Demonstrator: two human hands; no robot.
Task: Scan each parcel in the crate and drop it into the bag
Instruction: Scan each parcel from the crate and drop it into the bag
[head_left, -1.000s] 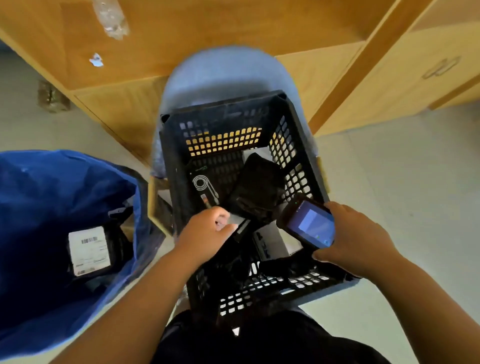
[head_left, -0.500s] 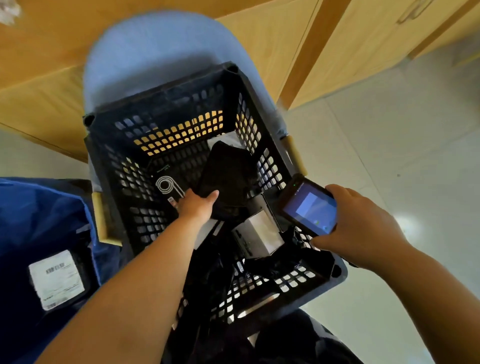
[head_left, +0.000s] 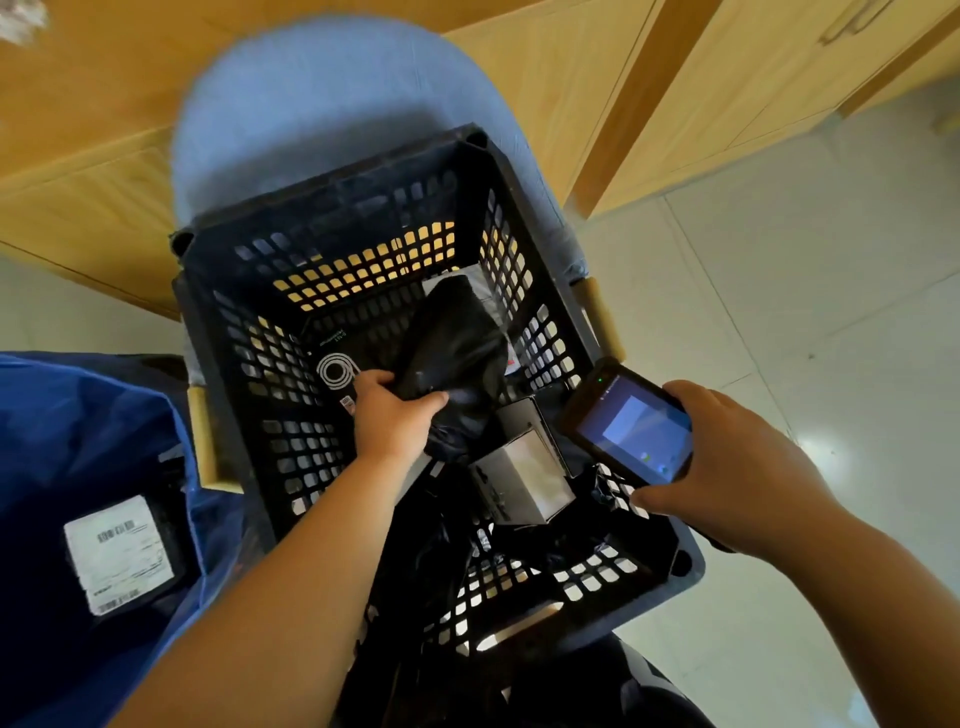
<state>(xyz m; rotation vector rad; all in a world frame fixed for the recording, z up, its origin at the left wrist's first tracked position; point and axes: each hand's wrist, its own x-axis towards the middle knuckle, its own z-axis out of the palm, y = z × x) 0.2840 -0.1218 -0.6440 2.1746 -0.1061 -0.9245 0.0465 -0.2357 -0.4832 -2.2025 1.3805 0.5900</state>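
1. The left grip (head_left: 395, 415) is clamped on the near edge of a soft black parcel (head_left: 457, 348), with fingers and thumb curled round the wrapping.
2. The parcel is not yet lifted out. It is seen inside the crate (head_left: 291, 457), leaning toward the far right corner.
3. The right grip (head_left: 727, 467) is closed round the scanner (head_left: 631, 421), which is held over the crate's right wall with its screen lit.
4. A grey box (head_left: 524, 478) lies just beside the held parcel. The blue bag (head_left: 78, 415) stands open to the left, and a labelled parcel (head_left: 122, 553) is inside it.
5. The slack wrapping could be lost from a one-edge hold on lifting. No label is seen, so a scan may be missed.
6. Half a second ago the left fingers were laid flatter against the parcel. The scanner is kept much where it was.
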